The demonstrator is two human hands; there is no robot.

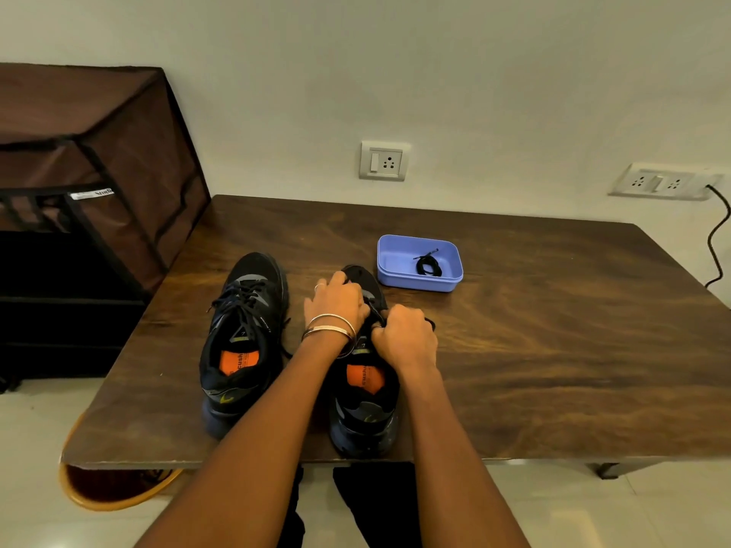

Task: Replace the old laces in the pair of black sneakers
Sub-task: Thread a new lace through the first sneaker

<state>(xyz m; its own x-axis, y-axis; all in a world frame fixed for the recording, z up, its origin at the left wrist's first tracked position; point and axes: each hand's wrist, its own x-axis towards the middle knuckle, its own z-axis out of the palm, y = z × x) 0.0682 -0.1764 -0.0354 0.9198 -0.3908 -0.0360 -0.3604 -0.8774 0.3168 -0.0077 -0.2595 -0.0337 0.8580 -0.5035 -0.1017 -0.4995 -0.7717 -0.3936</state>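
Wooden table [514, 310], both hands on right sneaker [366, 393] laces

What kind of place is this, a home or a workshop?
Most likely a room in a home. A wooden table stands against a plain wall with a wall socket, a brown fabric wardrobe stands beside it, and the floor is light tile. Both hands work at the right sneaker.
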